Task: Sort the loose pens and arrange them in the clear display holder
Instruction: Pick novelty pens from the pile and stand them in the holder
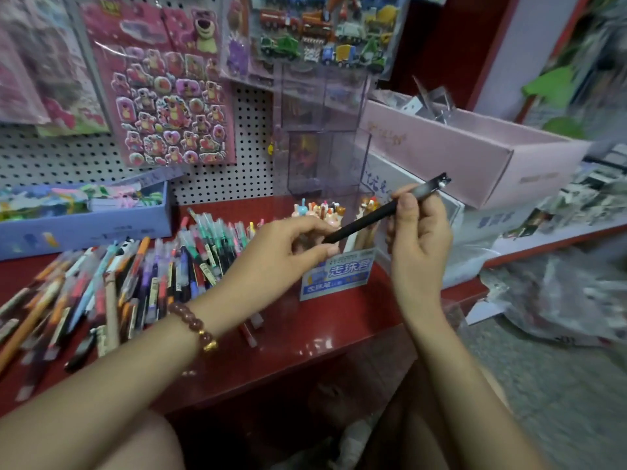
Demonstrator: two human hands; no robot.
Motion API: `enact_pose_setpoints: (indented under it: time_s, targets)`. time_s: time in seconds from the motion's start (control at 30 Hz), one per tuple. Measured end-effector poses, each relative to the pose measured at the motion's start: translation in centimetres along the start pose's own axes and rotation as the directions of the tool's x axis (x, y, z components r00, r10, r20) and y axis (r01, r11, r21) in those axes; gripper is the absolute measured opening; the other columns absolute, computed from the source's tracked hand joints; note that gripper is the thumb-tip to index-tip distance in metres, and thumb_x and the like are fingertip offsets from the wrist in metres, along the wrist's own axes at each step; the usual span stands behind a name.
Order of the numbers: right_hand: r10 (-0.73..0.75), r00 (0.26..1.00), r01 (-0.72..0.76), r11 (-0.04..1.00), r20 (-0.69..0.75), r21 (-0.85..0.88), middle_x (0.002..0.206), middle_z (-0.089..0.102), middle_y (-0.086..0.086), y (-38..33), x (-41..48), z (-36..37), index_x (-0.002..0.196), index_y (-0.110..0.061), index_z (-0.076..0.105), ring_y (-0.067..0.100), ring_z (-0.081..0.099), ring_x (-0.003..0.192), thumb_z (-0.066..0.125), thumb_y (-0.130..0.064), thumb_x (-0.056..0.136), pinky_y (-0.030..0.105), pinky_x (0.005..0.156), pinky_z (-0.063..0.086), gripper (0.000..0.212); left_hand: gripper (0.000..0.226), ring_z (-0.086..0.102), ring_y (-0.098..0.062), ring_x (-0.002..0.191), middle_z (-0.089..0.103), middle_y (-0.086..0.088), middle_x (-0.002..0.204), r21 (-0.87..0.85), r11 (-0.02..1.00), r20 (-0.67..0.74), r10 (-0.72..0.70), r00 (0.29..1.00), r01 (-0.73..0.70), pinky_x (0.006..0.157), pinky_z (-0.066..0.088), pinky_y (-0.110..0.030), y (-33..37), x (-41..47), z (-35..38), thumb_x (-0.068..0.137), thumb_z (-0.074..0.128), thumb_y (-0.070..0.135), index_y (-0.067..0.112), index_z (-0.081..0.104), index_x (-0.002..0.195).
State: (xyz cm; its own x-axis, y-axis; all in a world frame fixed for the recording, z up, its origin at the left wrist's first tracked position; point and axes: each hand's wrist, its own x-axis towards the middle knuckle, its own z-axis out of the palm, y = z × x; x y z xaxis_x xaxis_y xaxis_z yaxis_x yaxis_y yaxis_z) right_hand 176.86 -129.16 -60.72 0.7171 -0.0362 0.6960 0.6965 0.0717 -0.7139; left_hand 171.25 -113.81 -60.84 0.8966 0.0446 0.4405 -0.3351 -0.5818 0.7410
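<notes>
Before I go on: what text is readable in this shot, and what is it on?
"走珠" then a blurred third character: blue card on the front of the clear holder; smaller lines unreadable.
"TOY", faint: top corner of the pink sticker sheet.
Print on the pink box, blue box and loose pens: too blurred to read.

**Little legible print among the stationery**

The blue-and-white paper label (339, 274) on the front of the clear acrylic display holder (325, 164) carries three large white Chinese characters. The middle one reads 珠; the other two and the smaller line beneath are too blurred to be sure of. The hanging pink bear sticker sheet (163, 96) shows "TOY" at its top left corner. Blue brush-style writing on the white box (390, 173) and grey print on the pink cardboard box (441, 154) cannot be read.
</notes>
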Motion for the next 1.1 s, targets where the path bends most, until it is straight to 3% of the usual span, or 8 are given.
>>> enact_pose_setpoints:
  time_s: [0.13, 0.2, 0.3, 0.53, 0.73, 0.83, 0.93, 1.1]
  targets:
    - [-0.138, 0.99, 0.117, 0.917, -0.027, -0.381, 0.065, 0.051, -0.015, 0.7, 1.1, -1.3, 0.089, -0.019, 0.051, -0.007, 0.051, 0.065, 0.044, -0.022, 0.097, 0.014, 0.058, 0.035, 0.011, 0.022, 0.047, -0.011, 0.059, 0.06, -0.012, 0.063, -0.05, 0.998, -0.082, -0.037, 0.996, 0.033, 0.061, 0.038, -0.031, -1.2, 0.4, -0.7, 0.087, 0.064, 0.017, 0.012, 0.064, 0.065]
    - [-0.098, 0.994, 0.112, 0.818, 0.056, -0.564, 0.069, 0.056, -0.006, 1.2, 1.1, -1.3, 0.098, -0.011, 0.052, 0.013, 0.06, 0.07, 0.046, -0.028, 0.097, 0.031, 0.058, 0.035, 0.018, 0.024, 0.046, -0.013, 0.059, 0.058, -0.018, 0.063, -0.065, 0.997, -0.095, -0.04, 0.995, 0.033, 0.06, 0.036, -0.029, -1.2, 0.2, -0.9, 0.088, 0.062, 0.018, 0.009, 0.064, 0.066]
    - [-0.025, 0.99, 0.12, 0.686, 0.141, -0.718, 0.067, 0.047, -0.002, 2.1, 1.2, -1.0, 0.114, -0.004, 0.047, 0.039, 0.058, 0.073, 0.051, -0.031, 0.096, 0.034, 0.054, 0.023, 0.033, 0.025, 0.041, -0.007, 0.05, 0.053, -0.009, 0.055, -0.054, 0.997, -0.107, -0.06, 0.992, 0.054, 0.052, 0.032, -0.024, -1.0, 0.0, -1.1, 0.088, 0.061, 0.02, 0.013, 0.065, 0.065]
    - [-0.018, 0.971, 0.198, 0.626, 0.24, -0.754, 0.082, 0.063, 0.001, 2.4, 1.4, 0.0, 0.117, -0.011, 0.046, 0.034, 0.063, 0.077, 0.055, -0.039, 0.092, 0.031, 0.056, 0.029, 0.038, 0.029, 0.036, -0.003, 0.036, 0.056, -0.018, 0.056, -0.032, 0.989, -0.129, -0.149, 0.98, 0.146, 0.04, 0.028, -0.016, -1.8, -0.2, -1.1, 0.09, 0.061, 0.019, 0.015, 0.063, 0.062]
    - [-0.085, 0.955, 0.274, 0.62, 0.284, -0.735, 0.098, 0.063, -0.002, 3.7, 1.8, 0.3, 0.097, -0.017, 0.057, 0.028, 0.062, 0.078, 0.056, -0.022, 0.092, 0.031, 0.056, 0.036, 0.007, 0.029, 0.033, -0.003, 0.036, 0.057, -0.026, 0.061, -0.022, 0.984, -0.147, -0.18, 0.973, 0.179, 0.04, 0.028, -0.015, -1.7, 0.0, -0.9, 0.091, 0.058, 0.022, 0.009, 0.064, 0.066]
    - [-0.053, 0.963, 0.235, 0.653, 0.266, -0.72, 0.101, 0.064, -0.004, 4.1, 1.7, 0.4, 0.114, -0.018, 0.053, 0.026, 0.064, 0.083, 0.059, -0.017, 0.089, 0.034, 0.062, 0.044, 0.026, 0.028, 0.034, -0.008, 0.04, 0.058, -0.024, 0.062, -0.025, 0.982, -0.153, -0.191, 0.97, 0.189, 0.041, 0.028, -0.017, -1.9, 0.1, -0.7, 0.091, 0.057, 0.023, 0.013, 0.065, 0.066]
    - [-0.001, 0.973, 0.172, 0.669, 0.23, -0.724, 0.077, 0.052, -0.008, 4.4, 1.6, 0.5, 0.121, -0.017, 0.045, 0.027, 0.062, 0.074, 0.062, -0.021, 0.09, 0.032, 0.057, 0.04, 0.036, 0.029, 0.033, -0.007, 0.04, 0.056, -0.019, 0.058, -0.026, 0.981, -0.159, -0.196, 0.968, 0.194, 0.042, 0.029, -0.017, -1.8, 0.2, -0.6, 0.092, 0.057, 0.023, 0.015, 0.065, 0.065]
    - [-0.102, 0.961, 0.258, 0.674, 0.259, -0.692, 0.102, 0.068, -0.002, 4.2, 1.2, 0.4, 0.121, -0.02, 0.053, 0.025, 0.065, 0.087, 0.061, -0.029, 0.09, 0.03, 0.061, 0.04, 0.034, 0.029, 0.033, -0.008, 0.037, 0.055, -0.023, 0.058, -0.026, 0.979, -0.147, -0.205, 0.968, 0.204, 0.04, 0.028, -0.012, -1.8, 0.0, -0.8, 0.092, 0.057, 0.021, 0.008, 0.066, 0.068]
